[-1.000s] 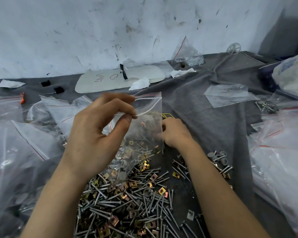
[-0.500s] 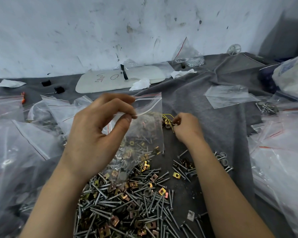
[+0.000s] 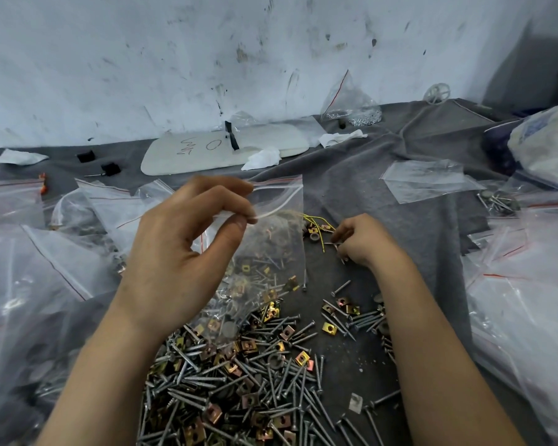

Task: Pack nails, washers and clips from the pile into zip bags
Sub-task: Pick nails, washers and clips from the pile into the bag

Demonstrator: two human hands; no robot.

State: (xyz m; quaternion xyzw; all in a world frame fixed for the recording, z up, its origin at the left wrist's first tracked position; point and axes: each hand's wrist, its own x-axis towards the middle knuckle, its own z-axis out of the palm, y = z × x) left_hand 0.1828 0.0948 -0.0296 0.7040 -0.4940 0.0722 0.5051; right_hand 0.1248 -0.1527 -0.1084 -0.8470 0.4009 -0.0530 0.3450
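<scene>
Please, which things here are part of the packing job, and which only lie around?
Job: zip bag, pinched by the left hand; right hand, fingers at loose parts; pile of nails and clips.
Lying about: white board, crumpled tissue, yellow wire, black blocks.

Your left hand (image 3: 181, 252) is raised in the near centre, with its back toward the camera and the wrist slightly bent. Its thumb (image 3: 231, 235) and curled forefinger (image 3: 219, 201) meet at the tips and pinch the top edge of a zip bag (image 3: 273, 252). The other fingers curl in beside them. Your bare left forearm (image 3: 100, 368) rises from the lower left edge. Your right hand (image 3: 363, 238) is farther out and low, knuckles up. Its fingers (image 3: 342, 233) curl inward around a nail (image 3: 337, 244), which is partly hidden. Your bare right forearm (image 3: 438, 355) runs from the lower right edge up to that hand. The two hands are apart.
</scene>
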